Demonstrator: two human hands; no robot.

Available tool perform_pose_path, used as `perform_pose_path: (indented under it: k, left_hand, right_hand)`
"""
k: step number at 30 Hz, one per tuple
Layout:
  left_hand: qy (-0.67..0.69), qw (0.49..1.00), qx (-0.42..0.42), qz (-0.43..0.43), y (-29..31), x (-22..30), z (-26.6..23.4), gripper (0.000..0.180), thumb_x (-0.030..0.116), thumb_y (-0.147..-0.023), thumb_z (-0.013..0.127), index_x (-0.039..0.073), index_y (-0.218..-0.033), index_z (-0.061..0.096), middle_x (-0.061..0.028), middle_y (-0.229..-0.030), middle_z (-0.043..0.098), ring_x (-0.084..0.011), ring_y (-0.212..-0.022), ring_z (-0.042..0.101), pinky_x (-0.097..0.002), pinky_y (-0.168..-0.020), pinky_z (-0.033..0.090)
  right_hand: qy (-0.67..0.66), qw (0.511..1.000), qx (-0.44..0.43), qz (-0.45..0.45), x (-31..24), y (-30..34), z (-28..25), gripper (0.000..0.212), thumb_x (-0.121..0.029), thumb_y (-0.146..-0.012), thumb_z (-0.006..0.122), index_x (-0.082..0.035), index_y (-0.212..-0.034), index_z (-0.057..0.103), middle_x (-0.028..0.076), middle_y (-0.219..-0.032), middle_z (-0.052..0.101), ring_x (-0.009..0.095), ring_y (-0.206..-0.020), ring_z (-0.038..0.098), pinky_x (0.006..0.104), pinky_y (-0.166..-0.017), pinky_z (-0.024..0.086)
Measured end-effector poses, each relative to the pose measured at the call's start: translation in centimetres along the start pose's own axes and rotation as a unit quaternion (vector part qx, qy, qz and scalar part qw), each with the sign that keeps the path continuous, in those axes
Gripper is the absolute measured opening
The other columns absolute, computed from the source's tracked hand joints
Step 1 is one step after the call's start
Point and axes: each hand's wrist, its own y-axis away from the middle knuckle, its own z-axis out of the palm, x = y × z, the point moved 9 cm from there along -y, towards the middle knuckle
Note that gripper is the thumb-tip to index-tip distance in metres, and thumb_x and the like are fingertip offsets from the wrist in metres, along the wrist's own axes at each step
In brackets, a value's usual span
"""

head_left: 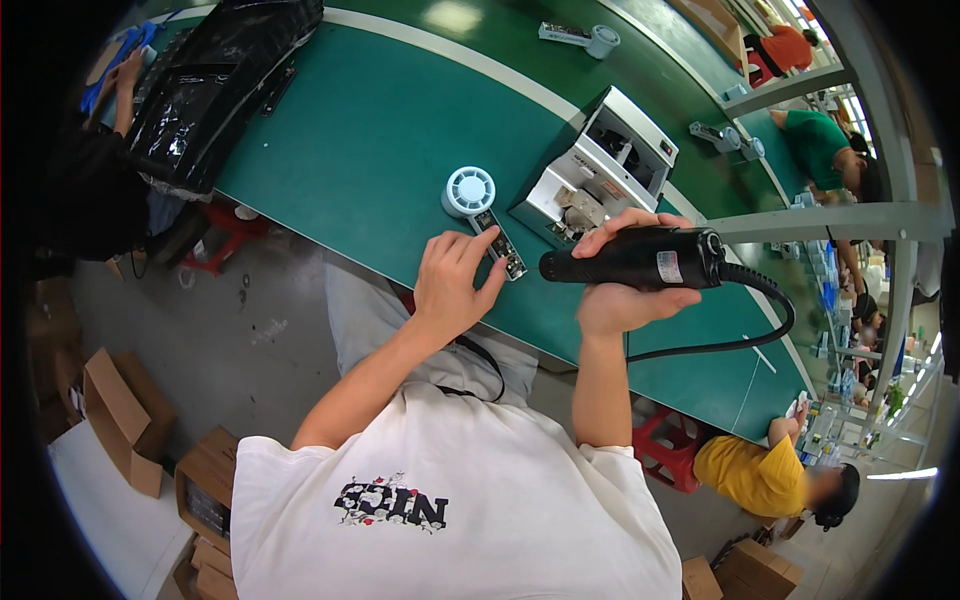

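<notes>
On the green bench lies a light-blue handheld fan [469, 191] with its handle open, baring a circuit board [506, 250]. My left hand [452, 277] rests on that handle, fingertips on the board near its upper part. My right hand [628, 305] is wrapped round a black corded electric screwdriver [640, 257], held level. Its tip points left, close to the lower end of the fan's handle; whether it touches a screw there I cannot tell. Behind the screwdriver stands a silver screw feeder [600, 165] with an open top.
A black plastic-wrapped bundle [205, 90] lies at the far left of the bench, beside another person. More fans [602, 41] sit on the green conveyor [490, 32] beyond. The screwdriver's cable [785, 310] loops at right. A person in yellow [750, 472] sits near a red stool [668, 445].
</notes>
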Motion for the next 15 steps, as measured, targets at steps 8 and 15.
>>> perform_pose_path:
  k: [8,15]
  left_hand:
    - [-0.018,0.998,-0.003,0.064,0.8,0.9,0.4,0.027,0.013,-0.081,0.071,0.009,-0.107,0.071,-0.0059,-0.08,0.065,-0.0267,-0.08,0.06,-0.0399,-0.081,0.047]
    - [-0.018,0.997,-0.015,0.072,0.8,1.1,0.6,0.032,0.015,-0.083,0.07,0.009,-0.115,0.069,-0.0057,-0.082,0.064,-0.0259,-0.082,0.059,-0.0393,-0.082,0.046]
  right_hand:
    - [0.039,0.992,0.084,-0.091,-5.7,-7.5,-1.4,0.084,-0.079,-0.091,0.026,-0.002,-0.12,0.04,0.017,-0.084,0.061,0.021,-0.047,0.055,0.0314,-0.043,0.048]
    - [0.121,0.987,0.054,-0.087,-4.0,-8.4,0.1,0.082,-0.08,-0.091,0.024,-0.004,-0.116,0.042,0.012,-0.076,0.059,0.02,-0.047,0.053,0.0309,-0.042,0.046]
